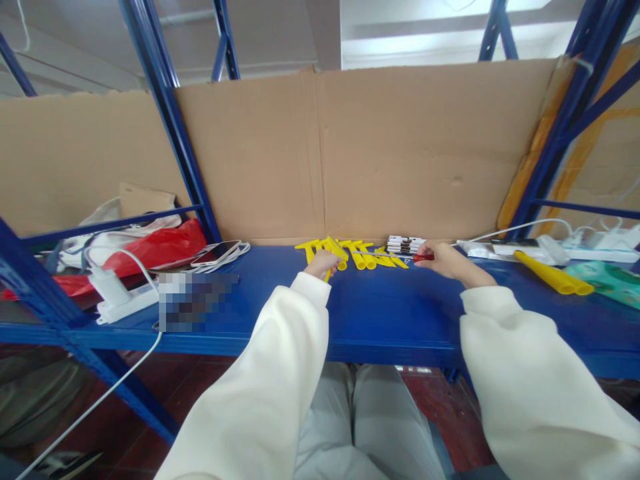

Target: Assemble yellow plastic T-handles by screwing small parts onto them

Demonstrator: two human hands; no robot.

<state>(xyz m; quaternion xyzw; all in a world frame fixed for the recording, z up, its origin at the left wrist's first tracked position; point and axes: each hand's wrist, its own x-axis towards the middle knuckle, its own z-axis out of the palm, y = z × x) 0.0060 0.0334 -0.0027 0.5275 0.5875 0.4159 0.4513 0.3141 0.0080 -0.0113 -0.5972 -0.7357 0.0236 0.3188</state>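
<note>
Both my arms, in cream sleeves, reach onto a blue metal shelf (390, 313). My left hand (321, 264) is closed around a yellow T-shaped plastic piece (332, 251) at the left end of a row of several yellow plastic pieces (367, 255) lying near the cardboard back wall. My right hand (445, 260) grips the red handle of a thin tool (423, 257), whose thin metal shaft points left across the yellow pieces. A small stack of white and dark flat parts (405, 245) lies just behind the tool.
A cardboard sheet (400, 147) backs the shelf. On the right lie a long yellow tube (553, 274), a white power strip (597, 253), a white cable and a green packet (610, 281). On the left are a phone with cable (220, 253), a red bag (160, 248), a white charger (113, 290).
</note>
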